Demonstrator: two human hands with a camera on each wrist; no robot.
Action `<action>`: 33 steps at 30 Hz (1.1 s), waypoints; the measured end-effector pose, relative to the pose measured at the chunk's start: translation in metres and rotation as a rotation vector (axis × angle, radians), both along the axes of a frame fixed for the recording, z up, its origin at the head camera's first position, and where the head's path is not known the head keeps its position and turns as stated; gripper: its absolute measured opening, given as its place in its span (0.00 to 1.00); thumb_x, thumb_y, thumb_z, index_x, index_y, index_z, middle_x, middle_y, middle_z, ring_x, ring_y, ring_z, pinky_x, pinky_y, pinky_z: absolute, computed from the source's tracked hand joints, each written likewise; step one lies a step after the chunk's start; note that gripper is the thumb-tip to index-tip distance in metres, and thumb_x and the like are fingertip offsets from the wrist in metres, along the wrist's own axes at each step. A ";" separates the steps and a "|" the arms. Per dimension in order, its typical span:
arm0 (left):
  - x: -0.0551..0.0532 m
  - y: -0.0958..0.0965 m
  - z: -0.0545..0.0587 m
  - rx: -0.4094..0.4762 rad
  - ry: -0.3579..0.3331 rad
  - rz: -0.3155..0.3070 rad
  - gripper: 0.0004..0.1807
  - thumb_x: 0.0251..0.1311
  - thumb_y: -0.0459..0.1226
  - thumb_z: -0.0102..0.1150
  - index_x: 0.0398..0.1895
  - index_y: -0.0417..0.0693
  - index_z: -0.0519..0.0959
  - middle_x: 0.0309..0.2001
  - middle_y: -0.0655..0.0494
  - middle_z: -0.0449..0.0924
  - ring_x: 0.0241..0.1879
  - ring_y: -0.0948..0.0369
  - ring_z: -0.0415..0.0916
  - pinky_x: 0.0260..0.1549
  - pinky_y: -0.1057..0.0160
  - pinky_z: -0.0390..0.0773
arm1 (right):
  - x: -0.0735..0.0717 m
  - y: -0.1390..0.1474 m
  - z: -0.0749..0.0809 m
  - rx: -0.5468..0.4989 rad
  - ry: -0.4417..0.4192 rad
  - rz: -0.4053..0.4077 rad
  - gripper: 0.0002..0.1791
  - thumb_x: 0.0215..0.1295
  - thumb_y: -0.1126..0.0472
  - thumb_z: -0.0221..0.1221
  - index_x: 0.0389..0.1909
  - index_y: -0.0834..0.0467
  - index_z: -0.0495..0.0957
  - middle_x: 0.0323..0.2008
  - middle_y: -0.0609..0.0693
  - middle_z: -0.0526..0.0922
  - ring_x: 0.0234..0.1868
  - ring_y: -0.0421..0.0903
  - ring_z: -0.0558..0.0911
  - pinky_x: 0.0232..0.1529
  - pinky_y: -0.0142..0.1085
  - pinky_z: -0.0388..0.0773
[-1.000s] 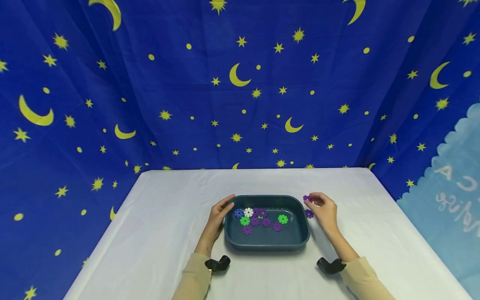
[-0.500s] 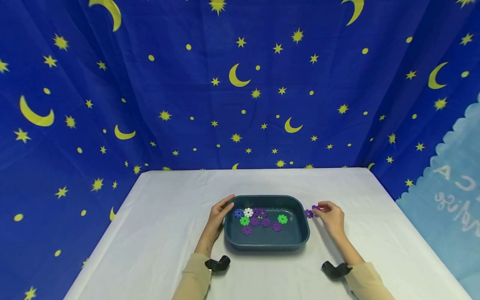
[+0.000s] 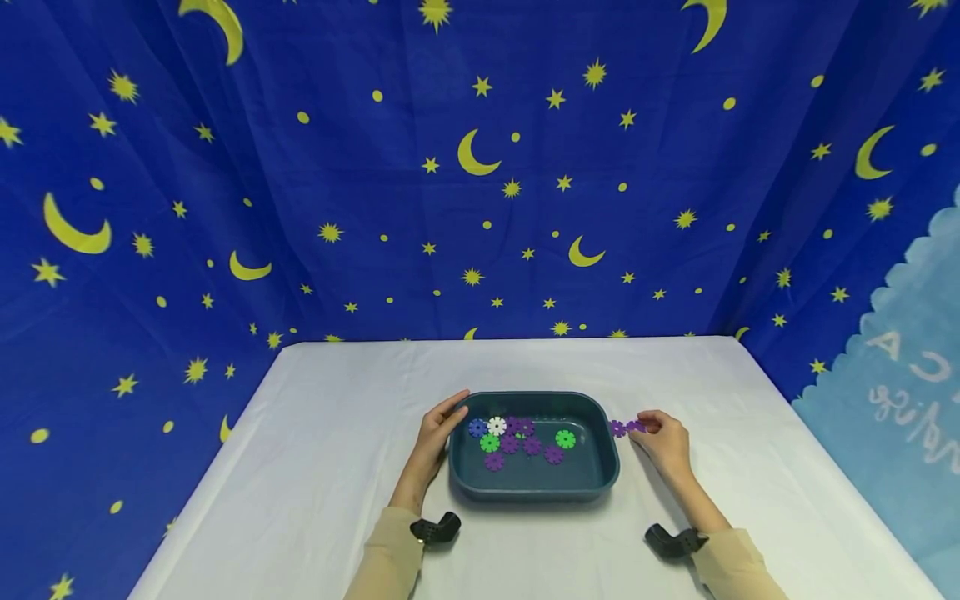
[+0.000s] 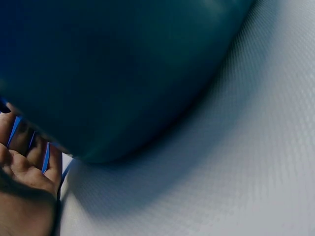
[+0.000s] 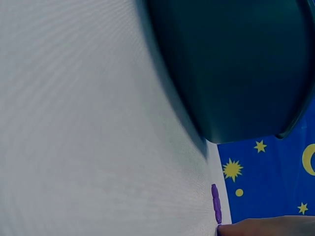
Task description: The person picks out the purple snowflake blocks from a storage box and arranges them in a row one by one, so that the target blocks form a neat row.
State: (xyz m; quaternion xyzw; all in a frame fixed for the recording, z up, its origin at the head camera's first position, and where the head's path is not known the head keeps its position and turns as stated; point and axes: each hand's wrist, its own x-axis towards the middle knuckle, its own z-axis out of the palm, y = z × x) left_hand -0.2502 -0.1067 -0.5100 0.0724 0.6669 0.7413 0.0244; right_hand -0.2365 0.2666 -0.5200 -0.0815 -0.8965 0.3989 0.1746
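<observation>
The left hand [image 3: 435,429] gripped the far-left corner of the tub [image 3: 532,495]; outside its right edge, the right hand [image 3: 667,442] pinched a purple disc [image 3: 637,426] whose slipping could jolt the neighbouring disc [image 3: 618,428].

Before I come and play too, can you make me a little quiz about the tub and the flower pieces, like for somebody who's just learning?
1. Which hand touches the tub?

2. True or false: the white piece lies inside the tub.

3. What colour is the flower-shaped piece that the right hand pinches?
A) green
B) white
C) purple

Key:
1. The left hand, at the tub's left side.
2. True; it lies next to the blue piece.
3. C, purple.
</observation>
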 end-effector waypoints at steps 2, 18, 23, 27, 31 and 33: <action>0.000 0.000 0.000 0.000 0.002 0.000 0.23 0.65 0.33 0.54 0.63 0.37 0.70 0.65 0.41 0.70 0.53 0.74 0.71 0.55 0.74 0.68 | 0.000 0.000 0.000 0.009 -0.002 0.005 0.16 0.46 0.69 0.66 0.39 0.70 0.81 0.35 0.66 0.85 0.27 0.38 0.75 0.30 0.27 0.69; 0.000 -0.001 0.000 -0.001 0.005 -0.009 0.24 0.65 0.34 0.54 0.64 0.38 0.70 0.66 0.41 0.68 0.54 0.75 0.70 0.59 0.69 0.66 | 0.002 -0.018 0.027 -0.177 0.058 -0.008 0.13 0.54 0.70 0.63 0.40 0.72 0.80 0.40 0.69 0.83 0.23 0.19 0.70 0.26 0.17 0.68; 0.000 -0.001 0.000 0.002 0.007 -0.011 0.24 0.65 0.34 0.55 0.64 0.38 0.70 0.65 0.41 0.68 0.54 0.73 0.70 0.57 0.72 0.67 | 0.003 -0.035 0.041 -0.233 0.077 0.020 0.11 0.56 0.70 0.62 0.40 0.72 0.80 0.41 0.70 0.83 0.26 0.19 0.71 0.30 0.14 0.69; 0.000 -0.001 -0.001 0.000 0.006 -0.014 0.24 0.65 0.35 0.55 0.64 0.37 0.70 0.66 0.40 0.68 0.54 0.73 0.70 0.57 0.72 0.67 | 0.003 -0.047 0.049 -0.281 0.063 0.053 0.11 0.57 0.70 0.62 0.41 0.72 0.80 0.42 0.69 0.83 0.28 0.21 0.73 0.33 0.15 0.71; 0.000 -0.001 -0.001 0.004 0.002 -0.016 0.24 0.65 0.35 0.55 0.64 0.37 0.70 0.66 0.40 0.68 0.54 0.74 0.70 0.57 0.71 0.67 | 0.004 -0.059 0.055 -0.308 0.055 0.099 0.11 0.58 0.71 0.61 0.42 0.71 0.79 0.42 0.69 0.83 0.29 0.24 0.75 0.33 0.17 0.73; 0.000 -0.002 -0.001 0.004 0.002 -0.017 0.24 0.65 0.36 0.55 0.64 0.37 0.70 0.65 0.40 0.68 0.54 0.74 0.70 0.58 0.71 0.67 | 0.005 -0.065 0.058 -0.310 0.059 0.123 0.11 0.58 0.71 0.61 0.42 0.71 0.80 0.42 0.69 0.83 0.29 0.24 0.75 0.33 0.17 0.73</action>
